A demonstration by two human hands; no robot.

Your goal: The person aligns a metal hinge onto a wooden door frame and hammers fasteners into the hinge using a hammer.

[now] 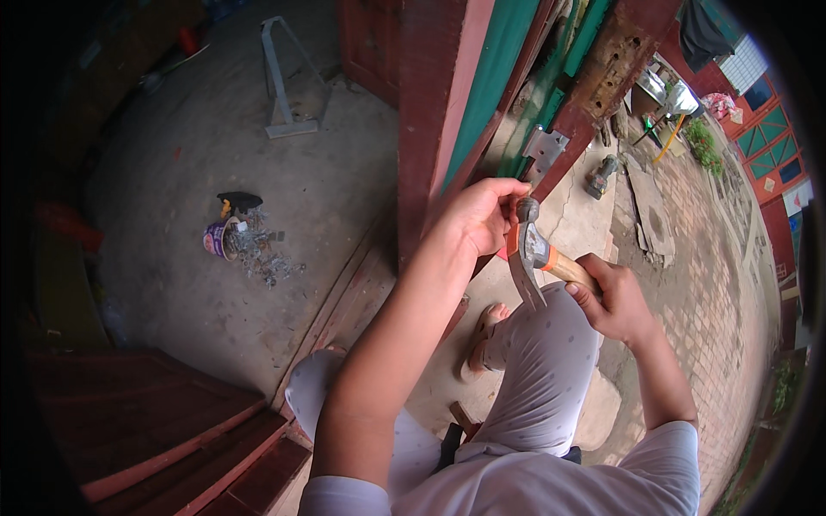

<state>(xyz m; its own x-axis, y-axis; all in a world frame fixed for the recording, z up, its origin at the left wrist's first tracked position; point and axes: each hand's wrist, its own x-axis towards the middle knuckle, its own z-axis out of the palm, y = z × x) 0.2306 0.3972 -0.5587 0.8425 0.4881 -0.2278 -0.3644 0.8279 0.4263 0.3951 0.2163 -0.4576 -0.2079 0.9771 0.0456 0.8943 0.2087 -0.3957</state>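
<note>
My right hand (615, 301) is wrapped around the wooden handle of a claw hammer (527, 245). The hammer's round striking face points up toward the door edge, and its claw hangs toward my knee. Close beside the striking face, my left hand (483, 219) is closed in a pinch against the edge of the red wooden door (559, 159). Whatever its fingertips hold is too small or hidden to make out. Just above those fingertips, a silvery metal hinge (544, 150) lies against the door edge. Farther up the same edge is a worn patch with several holes.
On the concrete floor at left, a purple tub (217, 238) lies tipped beside spilled metal hardware (262, 249) and a black-and-yellow tool (238, 203). A metal stand (280, 86) is behind them. A dark power tool (600, 177) rests outside, near a broken slab (647, 206).
</note>
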